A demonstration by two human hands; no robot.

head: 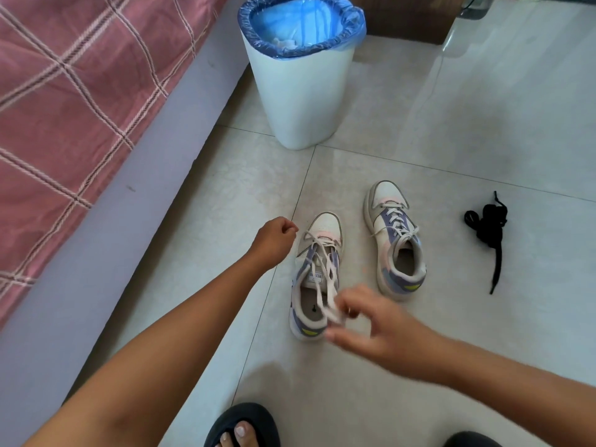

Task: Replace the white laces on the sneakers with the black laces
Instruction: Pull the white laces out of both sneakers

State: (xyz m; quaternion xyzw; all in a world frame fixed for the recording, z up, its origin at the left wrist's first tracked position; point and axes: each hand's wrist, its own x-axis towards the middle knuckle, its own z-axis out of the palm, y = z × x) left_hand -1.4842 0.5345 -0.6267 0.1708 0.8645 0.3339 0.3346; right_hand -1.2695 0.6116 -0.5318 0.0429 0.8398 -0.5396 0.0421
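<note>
Two white, lilac and pink sneakers stand on the tiled floor, toes pointing away. The left sneaker has its white lace loosened and pulled out in loops. My right hand, blurred, pinches the lace ends over the sneaker's heel opening. My left hand is curled into a fist just left of the sneaker's toe; whether it holds a lace strand cannot be made out. The right sneaker is still laced and tied in white. A bundle of black laces lies on the floor to its right.
A white bin with a blue bag stands behind the sneakers. A bed with a pink checked cover runs along the left. My foot in a dark slipper is at the bottom edge.
</note>
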